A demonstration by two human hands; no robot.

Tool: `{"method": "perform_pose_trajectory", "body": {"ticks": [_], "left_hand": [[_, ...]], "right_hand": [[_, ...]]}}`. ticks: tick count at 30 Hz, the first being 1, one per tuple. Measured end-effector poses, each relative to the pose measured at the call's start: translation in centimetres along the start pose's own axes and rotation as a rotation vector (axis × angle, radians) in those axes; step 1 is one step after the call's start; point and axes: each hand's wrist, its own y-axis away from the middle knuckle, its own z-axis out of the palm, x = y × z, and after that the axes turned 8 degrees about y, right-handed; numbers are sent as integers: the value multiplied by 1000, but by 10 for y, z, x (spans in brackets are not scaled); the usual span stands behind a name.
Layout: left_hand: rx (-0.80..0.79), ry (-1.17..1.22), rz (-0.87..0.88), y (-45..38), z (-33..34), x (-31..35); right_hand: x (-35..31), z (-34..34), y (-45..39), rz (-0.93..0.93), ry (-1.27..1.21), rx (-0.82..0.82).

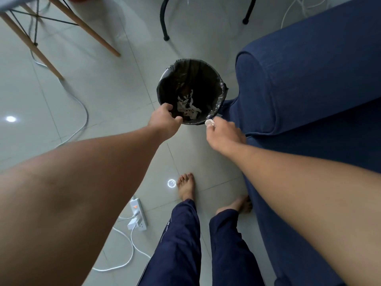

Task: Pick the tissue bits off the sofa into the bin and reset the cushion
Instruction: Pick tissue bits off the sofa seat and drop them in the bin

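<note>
Pale grey glossy floor tiles spread under everything, and the dark blue fabric sofa fills my right side, its rounded armrest standing just beside the bin. Between floor and sofa sits the round black waste bin lined with a black plastic bag, open at the top, with crumpled white tissue scraps lying at its bottom. My left hand reaches over the near rim of the bin, fingers curled loosely downward with a narrow gap between thumb and fingertips; I cannot tell whether anything is pinched there. My right hand hovers at the near right edge of the rim, close against the sofa front, fingers closed around a small white tissue bit that pokes out toward the bin. My bare feet stand on the tiles below, legs in dark blue trousers. A white power strip with plugs and a trailing white cable lies on the floor to my left. Wooden chair legs and black curved metal legs stand farther off.
</note>
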Motion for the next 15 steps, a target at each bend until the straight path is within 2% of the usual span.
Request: {"method": "perform_pose_trajectory", "body": {"ticks": [8,12,15], "left_hand": [[-59,-76,4,14,-2,-25],[-72,-95,-7,18,0,-35],[-84,-94,-14,20,2,-38]], "right_hand": [[-54,-33,-35,-60,-113,100],[-63,-36,-47,-47,-191,-18],[-59,-31,-46,-72,-147,-80]]}}
